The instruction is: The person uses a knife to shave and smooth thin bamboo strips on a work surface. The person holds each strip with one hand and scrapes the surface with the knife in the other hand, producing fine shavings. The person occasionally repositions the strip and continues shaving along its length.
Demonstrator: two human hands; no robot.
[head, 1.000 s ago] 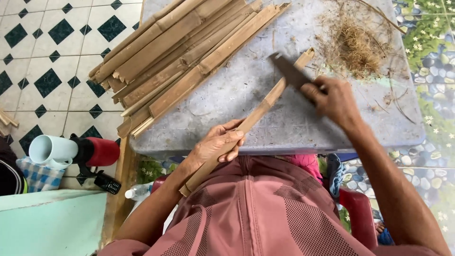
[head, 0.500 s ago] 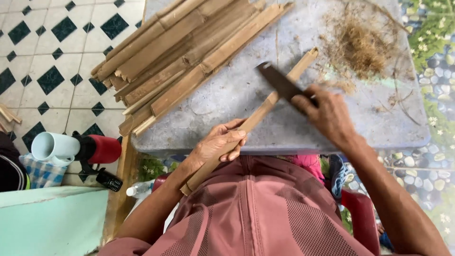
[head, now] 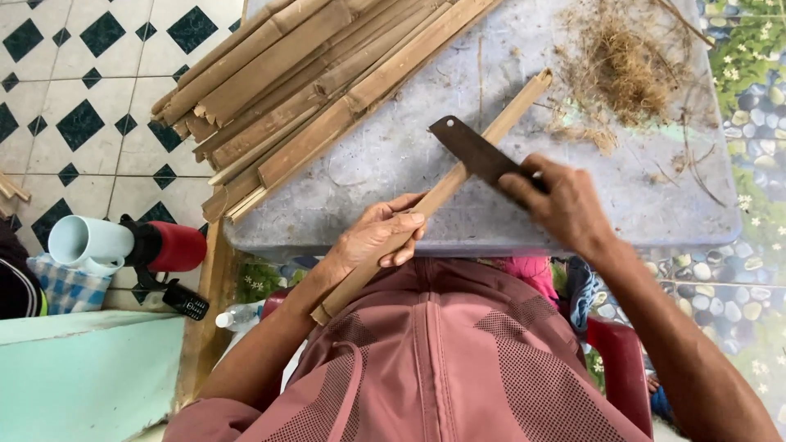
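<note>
A seated person's left hand [head: 381, 235] is wrapping its fingers around a long bamboo strip [head: 434, 196] that is lying slantwise across the near edge of a grey worktop [head: 393, 155]. The right hand [head: 561, 200] is gripping the handle of a dark knife [head: 475, 151], fingers closed, its blade resting on the strip. A pile of split bamboo [head: 303, 90] is lying at the worktop's far left, dry shavings [head: 618, 65] at the right. On the tiled floor, a white cup [head: 82, 241] is lying on its side, its inside hidden.
</note>
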